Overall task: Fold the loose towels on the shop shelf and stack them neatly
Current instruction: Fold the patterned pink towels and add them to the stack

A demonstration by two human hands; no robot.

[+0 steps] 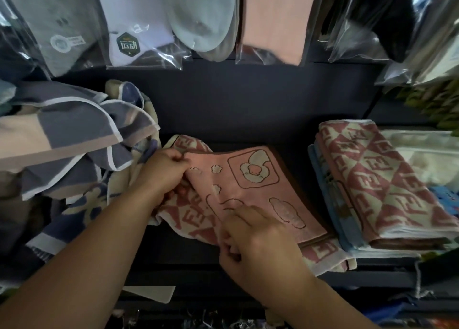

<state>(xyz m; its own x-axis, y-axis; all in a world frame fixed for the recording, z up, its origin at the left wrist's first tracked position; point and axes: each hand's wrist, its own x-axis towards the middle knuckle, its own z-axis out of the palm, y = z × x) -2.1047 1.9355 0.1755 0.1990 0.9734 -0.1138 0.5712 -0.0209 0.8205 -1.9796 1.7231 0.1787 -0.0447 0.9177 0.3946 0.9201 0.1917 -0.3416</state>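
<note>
My pink towel [260, 192] lies flat in the middle of the dark shelf [248, 110], on top of a red-and-cream towel [196, 227]. Its long side runs from the back toward me, leaning a bit right — the duck picture is at the far end. My left hand [161, 172] pinches its far left corner. My right hand [255, 239] pinches the near left edge, fingers curled. A folded stack [382, 187] sits just to the right.

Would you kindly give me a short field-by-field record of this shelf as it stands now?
in hand: pink towel, lying on a red-patterned towel
left hand: grips the pink towel's left edge
right hand: pinches its near edge
folded stack: at right
loose pile: at left
above: bagged socks
</note>
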